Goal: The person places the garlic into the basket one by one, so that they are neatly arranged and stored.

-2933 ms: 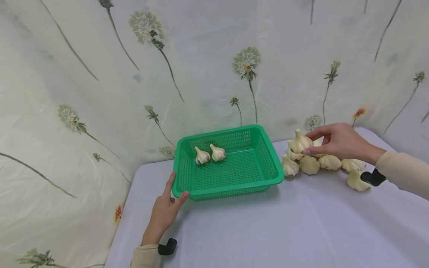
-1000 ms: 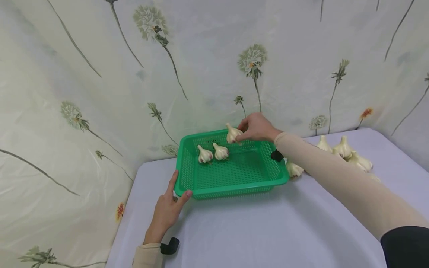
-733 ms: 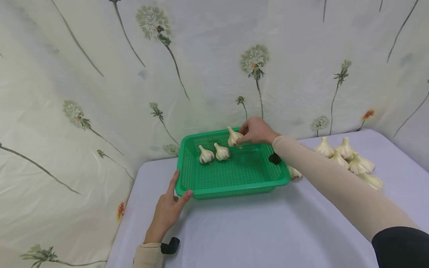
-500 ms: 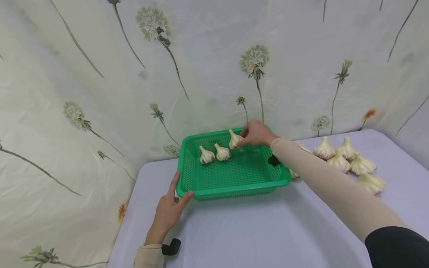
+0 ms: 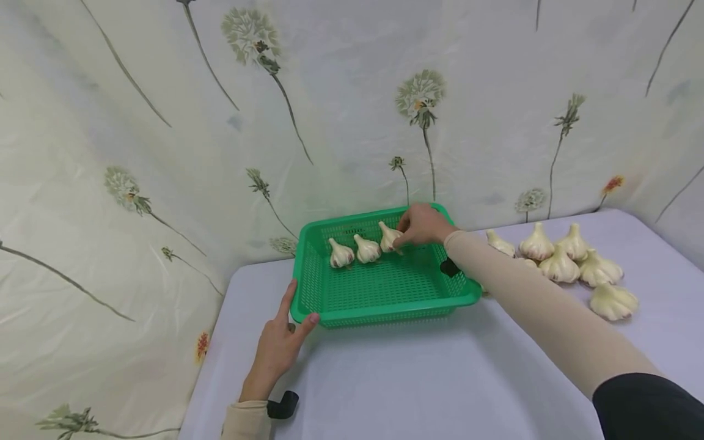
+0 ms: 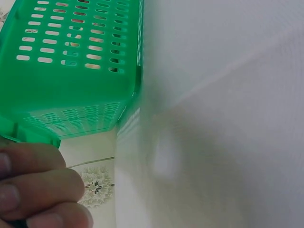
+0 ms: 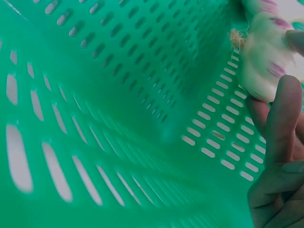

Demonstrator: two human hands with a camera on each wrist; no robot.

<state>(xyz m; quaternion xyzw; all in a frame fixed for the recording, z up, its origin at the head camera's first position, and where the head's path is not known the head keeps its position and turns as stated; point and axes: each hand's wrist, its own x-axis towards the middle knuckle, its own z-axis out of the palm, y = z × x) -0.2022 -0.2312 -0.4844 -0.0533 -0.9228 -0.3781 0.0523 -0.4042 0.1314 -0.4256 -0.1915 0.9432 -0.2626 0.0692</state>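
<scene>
Pale table is backed by floral curtain. Garlic is pinched by R hand in far part of basket, right of 2 bulbs; near-left corner is touched by L hand, thumb & index spread.

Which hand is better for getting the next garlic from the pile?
Probably the right hand: the garlic pile lies on that side of the green basket, though that hand must first release its bulb. The left hand touches the basket's near left corner, farther away.
</scene>
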